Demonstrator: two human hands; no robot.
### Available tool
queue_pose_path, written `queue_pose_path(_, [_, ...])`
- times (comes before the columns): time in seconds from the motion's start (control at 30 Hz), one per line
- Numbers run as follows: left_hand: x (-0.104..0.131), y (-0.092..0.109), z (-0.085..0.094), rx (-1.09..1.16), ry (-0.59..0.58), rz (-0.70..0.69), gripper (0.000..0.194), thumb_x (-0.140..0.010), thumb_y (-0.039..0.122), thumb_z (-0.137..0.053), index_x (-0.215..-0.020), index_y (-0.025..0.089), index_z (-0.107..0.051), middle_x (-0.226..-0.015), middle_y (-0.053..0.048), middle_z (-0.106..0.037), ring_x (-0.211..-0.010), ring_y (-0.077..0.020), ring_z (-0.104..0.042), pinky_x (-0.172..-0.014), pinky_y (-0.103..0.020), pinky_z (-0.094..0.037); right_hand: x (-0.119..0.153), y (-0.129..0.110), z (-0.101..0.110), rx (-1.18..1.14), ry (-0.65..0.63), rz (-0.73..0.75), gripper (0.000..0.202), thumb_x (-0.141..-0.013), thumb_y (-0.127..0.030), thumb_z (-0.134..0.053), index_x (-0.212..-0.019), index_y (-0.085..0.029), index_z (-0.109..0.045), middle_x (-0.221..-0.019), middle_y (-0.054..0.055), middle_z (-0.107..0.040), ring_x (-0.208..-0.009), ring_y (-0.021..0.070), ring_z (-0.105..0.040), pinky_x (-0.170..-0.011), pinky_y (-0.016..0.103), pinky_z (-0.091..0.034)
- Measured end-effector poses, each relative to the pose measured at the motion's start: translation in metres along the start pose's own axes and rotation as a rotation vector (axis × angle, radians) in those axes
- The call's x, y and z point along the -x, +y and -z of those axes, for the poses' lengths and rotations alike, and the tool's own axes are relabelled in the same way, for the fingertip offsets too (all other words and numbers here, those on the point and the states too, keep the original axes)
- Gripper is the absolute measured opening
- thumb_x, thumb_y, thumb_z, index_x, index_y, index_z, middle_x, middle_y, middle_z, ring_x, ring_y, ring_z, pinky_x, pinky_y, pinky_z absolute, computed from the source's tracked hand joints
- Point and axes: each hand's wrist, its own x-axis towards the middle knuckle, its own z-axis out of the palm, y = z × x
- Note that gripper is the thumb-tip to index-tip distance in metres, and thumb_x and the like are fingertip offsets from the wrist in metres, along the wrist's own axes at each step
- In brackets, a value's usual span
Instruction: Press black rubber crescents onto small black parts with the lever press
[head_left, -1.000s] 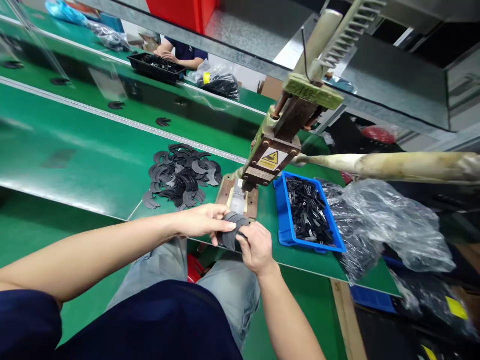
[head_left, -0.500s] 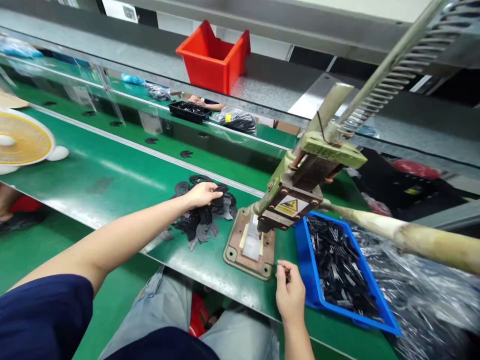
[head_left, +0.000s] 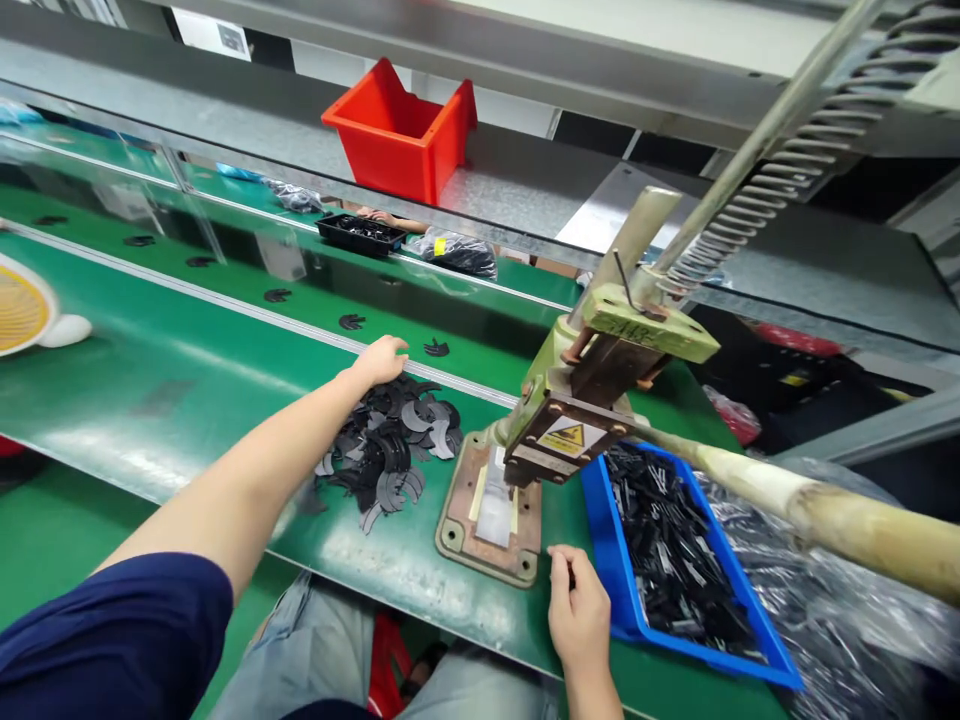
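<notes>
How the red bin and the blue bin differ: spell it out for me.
The red bin sits on the shelf; the blue bin stands on the table. The red bin's rim rises to peaks; the blue bin's runs straight. The blue bin holds black parts; no contents show in the red bin. Both are open-topped.

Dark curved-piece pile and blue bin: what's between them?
Head view: the press stands between them, with the right hand showing between its base plate and the blue bin.

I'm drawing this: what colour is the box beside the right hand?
The box is blue, as the head view shows.
</notes>
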Motion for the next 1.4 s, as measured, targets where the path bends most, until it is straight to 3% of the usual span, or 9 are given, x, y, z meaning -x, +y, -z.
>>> queue_pose_path(0.27, [0.155,-0.071,0.019,0.207,0.060,0.143,0.075,-0.094,0.068,-0.053,-0.146,0.014,-0.055,-0.149,-0.015,-0.059,-0.135,-0.0298,-0.058,-0.117,-0.041,-0.045,0.007,-0.003,0.002,-0.078,-0.008,0.123,0.026,-0.101,-0.034,-0.051,-0.091,-0.022,-0.071,-0.083,0.006,-0.072,-0.073,0.0199,-0.070,-0.067,0.034,-0.056])
queue_pose_path(0.4, [0.235,-0.070,0.013,0.227,0.043,0.002,0.081,-0.094,0.068,-0.055,-0.155,0.015,-0.044,-0.160,-0.018,-0.047,-0.150,-0.0316,-0.044,-0.127,-0.048,-0.034,0.012,-0.010,0.026,-0.074,0.045,0.188,0.018,-0.098,-0.033,-0.055,-0.095,-0.024,-0.071,-0.088,0.008,-0.072,-0.079,0.0235,-0.070,-0.072,0.039,-0.058])
queue_pose_path(0.5, [0.268,-0.055,0.005,0.131,0.017,-0.113,0.095,-0.088,0.071,-0.063,-0.162,0.018,-0.035,-0.169,-0.019,-0.034,-0.159,-0.0350,-0.029,-0.130,-0.053,-0.028,0.001,-0.009,0.061,0.073,0.167,0.157,0.023,-0.094,-0.042,-0.060,-0.101,-0.022,-0.070,-0.097,0.013,-0.072,-0.088,0.0269,-0.069,-0.085,0.047,-0.058])
queue_pose_path(0.6, [0.278,-0.036,-0.006,0.018,-0.002,-0.182,0.114,-0.078,0.079,-0.070,-0.165,0.019,-0.028,-0.172,-0.023,-0.025,-0.161,-0.0414,-0.020,-0.129,-0.062,-0.022,-0.022,0.010,0.097,0.417,0.204,-0.002,0.053,-0.091,-0.060,-0.056,-0.121,-0.018,-0.068,-0.114,0.019,-0.070,-0.104,0.0340,-0.066,-0.102,0.057,-0.052])
queue_pose_path(0.7, [0.276,-0.017,-0.018,-0.039,0.008,-0.165,0.120,-0.073,0.083,-0.071,-0.166,0.019,-0.028,-0.173,-0.025,-0.021,-0.161,-0.0456,-0.016,-0.127,-0.071,-0.017,-0.042,0.045,0.122,0.658,0.056,-0.087,0.082,-0.087,-0.074,-0.047,-0.138,-0.012,-0.059,-0.130,0.024,-0.065,-0.124,0.0434,-0.060,-0.111,0.063,-0.046])
queue_pose_path(0.8, [0.269,-0.001,-0.028,-0.053,0.030,-0.111,0.118,-0.074,0.084,-0.068,-0.164,0.017,-0.032,-0.172,-0.027,-0.022,-0.161,-0.0460,-0.015,-0.126,-0.073,-0.016,-0.049,0.077,0.131,0.695,-0.114,-0.107,0.092,-0.082,-0.079,-0.049,-0.144,-0.011,-0.053,-0.137,0.023,-0.064,-0.128,0.0430,-0.060,-0.110,0.059,-0.048])
queue_pose_path(1.0, [0.260,0.019,-0.040,-0.049,0.077,-0.026,0.110,-0.079,0.082,-0.065,-0.162,0.016,-0.037,-0.170,-0.026,-0.028,-0.161,-0.0469,-0.016,-0.125,-0.074,-0.012,-0.058,0.103,0.132,0.708,-0.265,-0.123,0.068,-0.084,-0.069,-0.056,-0.134,-0.024,-0.064,-0.131,0.016,-0.068,-0.121,0.0357,-0.065,-0.105,0.053,-0.051])
queue_pose_path(1.17, [0.264,0.022,-0.037,-0.030,0.085,-0.091,0.105,-0.079,0.078,-0.068,-0.160,0.017,-0.039,-0.169,-0.024,-0.031,-0.160,-0.0449,-0.020,-0.127,-0.069,-0.018,-0.074,0.115,0.132,0.675,-0.265,-0.149,0.055,-0.084,-0.053,-0.055,-0.126,-0.021,-0.069,-0.123,0.017,-0.070,-0.114,0.0352,-0.066,-0.108,0.055,-0.049])
queue_pose_path(1.4, [0.271,0.027,-0.033,-0.058,0.095,-0.109,0.095,-0.085,0.076,-0.063,-0.157,0.018,-0.043,-0.168,-0.023,-0.035,-0.159,-0.0417,-0.025,-0.128,-0.067,-0.017,-0.077,0.117,0.131,0.594,-0.250,-0.258,0.050,-0.087,-0.047,-0.051,-0.124,-0.018,-0.065,-0.115,0.016,-0.074,-0.096,0.0285,-0.071,-0.092,0.045,-0.055])
